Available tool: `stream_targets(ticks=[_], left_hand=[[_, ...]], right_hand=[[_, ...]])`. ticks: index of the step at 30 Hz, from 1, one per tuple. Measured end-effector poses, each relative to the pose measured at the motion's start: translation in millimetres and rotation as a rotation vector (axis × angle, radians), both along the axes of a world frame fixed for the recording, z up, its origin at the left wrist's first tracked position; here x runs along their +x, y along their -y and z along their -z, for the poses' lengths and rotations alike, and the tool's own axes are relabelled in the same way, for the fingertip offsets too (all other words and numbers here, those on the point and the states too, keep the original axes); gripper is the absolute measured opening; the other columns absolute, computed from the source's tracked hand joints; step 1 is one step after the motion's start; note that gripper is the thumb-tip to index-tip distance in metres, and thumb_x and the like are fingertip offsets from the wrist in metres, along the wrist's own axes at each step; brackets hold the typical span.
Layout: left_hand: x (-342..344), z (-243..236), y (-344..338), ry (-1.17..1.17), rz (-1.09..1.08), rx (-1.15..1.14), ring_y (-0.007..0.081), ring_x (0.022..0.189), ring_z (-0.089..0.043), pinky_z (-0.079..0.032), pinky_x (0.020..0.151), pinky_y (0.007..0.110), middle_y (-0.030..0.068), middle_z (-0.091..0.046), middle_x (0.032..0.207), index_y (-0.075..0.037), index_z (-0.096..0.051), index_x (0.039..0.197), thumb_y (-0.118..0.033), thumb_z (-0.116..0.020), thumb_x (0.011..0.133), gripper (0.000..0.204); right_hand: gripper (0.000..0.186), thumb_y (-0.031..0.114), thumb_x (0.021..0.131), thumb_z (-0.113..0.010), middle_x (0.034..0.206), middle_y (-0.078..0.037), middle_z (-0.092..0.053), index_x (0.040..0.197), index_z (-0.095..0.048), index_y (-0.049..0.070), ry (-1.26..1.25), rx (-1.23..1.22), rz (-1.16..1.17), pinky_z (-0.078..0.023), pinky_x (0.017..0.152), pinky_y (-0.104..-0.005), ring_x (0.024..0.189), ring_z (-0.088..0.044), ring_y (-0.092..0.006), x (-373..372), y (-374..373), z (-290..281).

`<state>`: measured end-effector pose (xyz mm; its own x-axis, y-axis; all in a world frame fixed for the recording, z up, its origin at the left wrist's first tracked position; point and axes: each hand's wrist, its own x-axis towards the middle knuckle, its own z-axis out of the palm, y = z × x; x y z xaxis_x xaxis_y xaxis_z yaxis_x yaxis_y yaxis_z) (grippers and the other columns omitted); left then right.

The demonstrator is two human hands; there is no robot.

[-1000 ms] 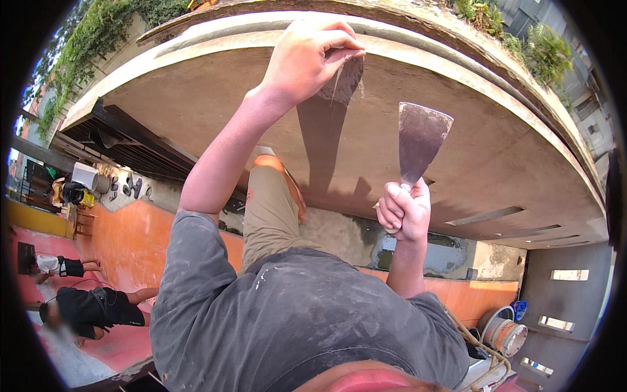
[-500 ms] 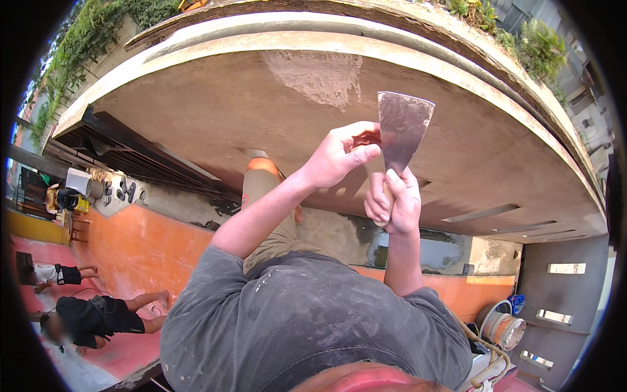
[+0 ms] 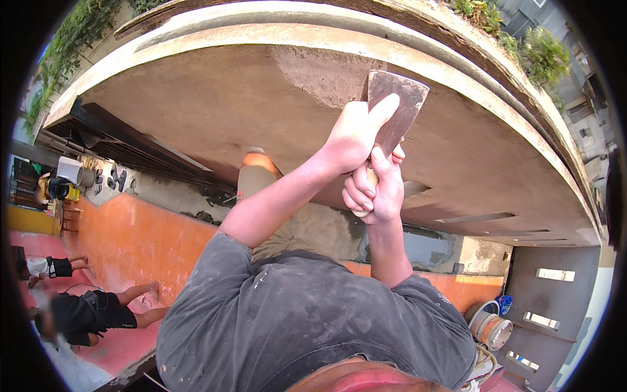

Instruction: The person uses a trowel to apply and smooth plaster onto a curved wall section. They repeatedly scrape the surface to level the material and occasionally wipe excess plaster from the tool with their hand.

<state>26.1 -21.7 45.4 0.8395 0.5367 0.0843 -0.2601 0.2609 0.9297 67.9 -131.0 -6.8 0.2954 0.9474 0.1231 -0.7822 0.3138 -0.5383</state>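
Observation:
A wide-bladed scraper (image 3: pixel 406 110) is held up in front of a brown wall (image 3: pixel 228 104), its flared metal edge upward. My right hand (image 3: pixel 380 188) is wrapped round its pale handle. My left hand (image 3: pixel 353 138) grips the blade from the left, with the thumb lying across the metal face and the other fingers mostly hidden behind it. Dried smears mark the blade. Behind the blade's left side, a lighter rough patch (image 3: pixel 313 75) shows on the wall near its top edge.
Long slots (image 3: pixel 480 217) pierce the wall at right. A puddle (image 3: pixel 428 248) lies on the ground below. Buckets (image 3: pixel 490 326) stand at lower right beside a grey wall (image 3: pixel 539 287). At left are a dark metal grille (image 3: pixel 124 147), sandals (image 3: pixel 117 178) and two people, one in black (image 3: pixel 91 317).
My left thumb has come onto the blade face, where the left hand was beside the blade before. The scraper and my right hand have shifted slightly left and up.

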Motion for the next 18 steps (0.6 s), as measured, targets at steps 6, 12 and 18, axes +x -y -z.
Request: stream_targets(ticks=[6, 12, 18], left_hand=[[-13, 29, 3, -0.019, -0.103, -0.112, 0.0169, 0.059, -0.066, -0.054, 0.056, 0.032, 0.0106, -0.067, 0.071, 0.005, -0.066, 0.089, -0.035, -0.048, 0.108, 0.047], [-20, 24, -17, 0.052, -0.155, 0.004, 0.0107, 0.057, -0.062, -0.049, 0.052, 0.028, 0.0057, -0.065, 0.065, 0.000, -0.065, 0.079, -0.036, -0.046, 0.109, 0.050], [-20, 67, 3, -0.075, -0.187, -0.154, 0.0166, 0.056, -0.065, -0.054, 0.055, 0.031, 0.0110, -0.065, 0.065, 0.001, -0.064, 0.080, -0.035, -0.042, 0.109, 0.051]], right_hand=[[0.012, 0.023, 0.111, -0.039, 0.049, -0.001, -0.033, 0.101, -0.046, 0.020, 0.014, -0.075, -0.083, -0.028, 0.028, -0.0261, 0.031, -0.031, -0.0110, -4, 0, 20], [0.017, 0.017, 0.110, -0.040, 0.050, -0.001, -0.037, 0.099, -0.047, 0.007, 0.176, -0.058, -0.047, -0.029, 0.029, -0.0236, 0.032, -0.033, -0.0089, -2, -24, 7], [0.008, 0.015, 0.109, -0.043, 0.050, -0.001, -0.037, 0.112, -0.047, 0.009, 0.124, -0.271, -0.018, -0.027, 0.028, -0.0246, 0.030, -0.031, -0.0097, -14, 3, 41]])
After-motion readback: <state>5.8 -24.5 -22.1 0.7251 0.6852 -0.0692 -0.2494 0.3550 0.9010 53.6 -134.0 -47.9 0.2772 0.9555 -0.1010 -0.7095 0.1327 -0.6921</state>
